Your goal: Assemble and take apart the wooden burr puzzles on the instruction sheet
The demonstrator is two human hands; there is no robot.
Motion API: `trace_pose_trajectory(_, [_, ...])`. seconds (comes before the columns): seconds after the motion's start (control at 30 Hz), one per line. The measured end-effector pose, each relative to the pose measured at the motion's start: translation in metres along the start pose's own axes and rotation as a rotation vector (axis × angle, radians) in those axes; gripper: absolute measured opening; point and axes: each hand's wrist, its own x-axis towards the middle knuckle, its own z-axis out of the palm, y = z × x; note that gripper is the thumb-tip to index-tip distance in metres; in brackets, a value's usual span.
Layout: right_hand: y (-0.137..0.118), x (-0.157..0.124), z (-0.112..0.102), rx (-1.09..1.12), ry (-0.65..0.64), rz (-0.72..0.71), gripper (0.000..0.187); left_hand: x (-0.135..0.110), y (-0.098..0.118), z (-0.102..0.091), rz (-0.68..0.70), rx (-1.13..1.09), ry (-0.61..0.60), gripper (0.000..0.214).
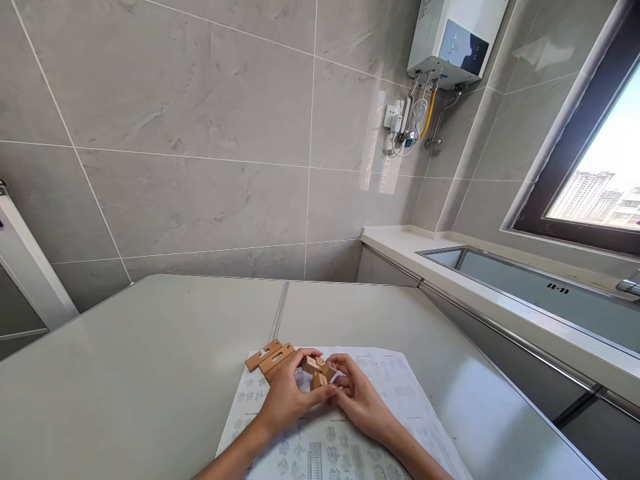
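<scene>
My left hand (286, 399) and my right hand (361, 400) meet over a printed instruction sheet (400, 393) on a grey table (150, 360). Both grip a small cluster of interlocked wooden puzzle pieces (318, 372), fingertips pinching it from each side. Two loose notched wooden bars (270, 355) lie side by side on the sheet's far left corner, just beyond my left hand's knuckles. The sheet shows rows of small diagrams, partly hidden under my forearms.
A grey tiled wall stands behind the table. To the right runs a white counter (400, 241) with a steel sink (525, 287) under a window (600, 180). A white water heater (455, 40) with pipes hangs high on the wall.
</scene>
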Motion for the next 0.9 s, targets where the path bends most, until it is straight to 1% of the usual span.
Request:
trace_pose_trajectory(0.13, [-0.003, -0.002, 0.0, -0.052, -0.015, 0.014, 0.041, 0.002, -0.004, -0.001, -0.019, -0.007, 0.002, 0.061])
trace_pose_trajectory(0.3, [-0.001, 0.001, -0.001, -0.078, 0.025, -0.007, 0.038, 0.003, -0.002, -0.003, -0.02, 0.026, 0.009, 0.065])
trace_pose_trajectory(0.4, [0.0, 0.003, -0.001, -0.088, 0.045, 0.007, 0.036, 0.003, -0.001, -0.004, -0.015, 0.022, 0.003, 0.065])
trace_pose_trajectory(0.5, [0.001, 0.005, -0.002, -0.161, 0.074, 0.019, 0.037, 0.002, -0.002, -0.004, -0.005, 0.03, -0.012, 0.063])
trace_pose_trajectory(0.67, [0.004, 0.006, -0.004, -0.296, 0.109, 0.021, 0.042, 0.002, -0.003, -0.003, -0.009, 0.068, -0.068, 0.068])
trace_pose_trajectory(0.8, [0.006, 0.006, -0.004, -0.285, 0.076, 0.001, 0.046, 0.004, -0.004, -0.006, 0.013, 0.09, -0.078, 0.069])
trace_pose_trajectory(0.9, [0.007, 0.007, -0.004, -0.277, 0.081, -0.004, 0.051, 0.005, -0.004, -0.008, 0.014, 0.132, -0.065, 0.068])
